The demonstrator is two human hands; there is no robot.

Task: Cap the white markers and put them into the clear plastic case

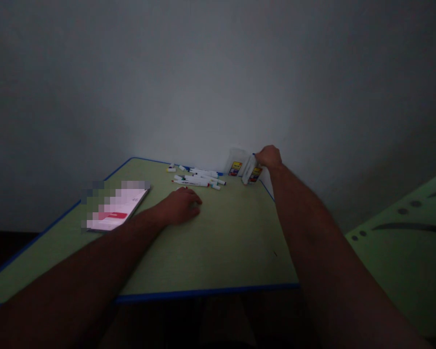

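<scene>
My right hand [271,156] is at the table's far right corner, its fingers closed at the upper end of a white marker [248,170], which tilts in front of a clear plastic case with a coloured label [255,175]. Just left of it stands another clear case [236,162] with a yellow and red label. My left hand [180,205] lies on the table, fingers loosely bent and thumb apart, with nothing visible in it. Beyond it, several white markers [198,178] with coloured ends lie in a loose pile. Dim light and blur hide the right fingertips.
A tablet-like device [135,199] with a lit, partly pixelated screen lies on the left of the green table [232,247], which has a blue edge. Loose caps [171,169] lie at the back. A grey wall [203,87] rises behind. A green patterned surface [403,252] stands at the right.
</scene>
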